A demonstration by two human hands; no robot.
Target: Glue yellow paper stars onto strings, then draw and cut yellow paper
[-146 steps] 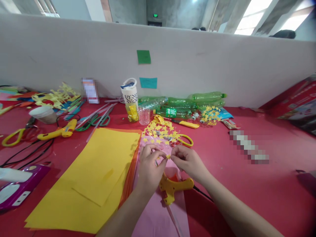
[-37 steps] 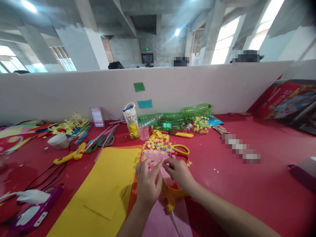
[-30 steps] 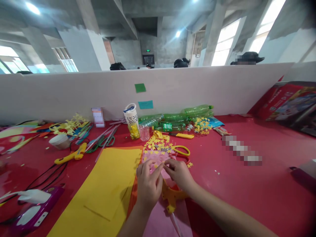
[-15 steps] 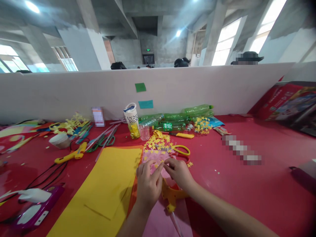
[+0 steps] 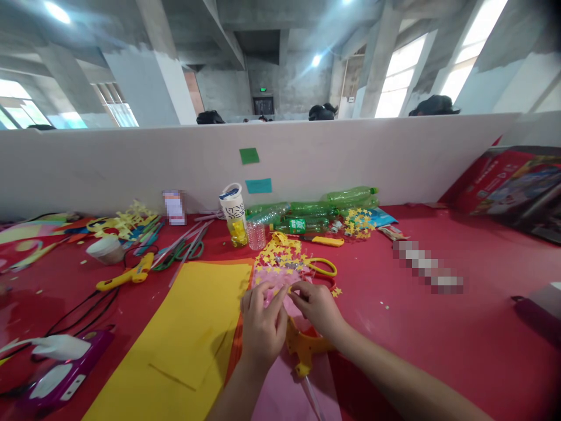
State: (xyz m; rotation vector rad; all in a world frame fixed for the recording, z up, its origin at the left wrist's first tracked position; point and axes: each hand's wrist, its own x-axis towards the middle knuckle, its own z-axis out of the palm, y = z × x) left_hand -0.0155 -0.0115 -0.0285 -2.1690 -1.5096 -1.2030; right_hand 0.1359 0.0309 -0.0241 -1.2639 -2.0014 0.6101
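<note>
My left hand and my right hand meet fingertip to fingertip above the pink sheet. The right thumb and index finger pinch a tiny yellow star. The left fingers are drawn together against the same spot; what they grip is too small to make out. Just below my hands lies a yellow glue gun, with a clear glue stick poking out of its rear. Beyond my fingers, many yellow paper stars are scattered beside yellow-handled scissors.
Yellow sheets lie at left, near a second glue gun and a purple power strip. Green plastic bottles, a decorated cup and a yellow cutter knife sit before the white partition.
My fingertips have shifted very slightly, and the yellow star between them shows a little more. The objects on the table stay where they were.
</note>
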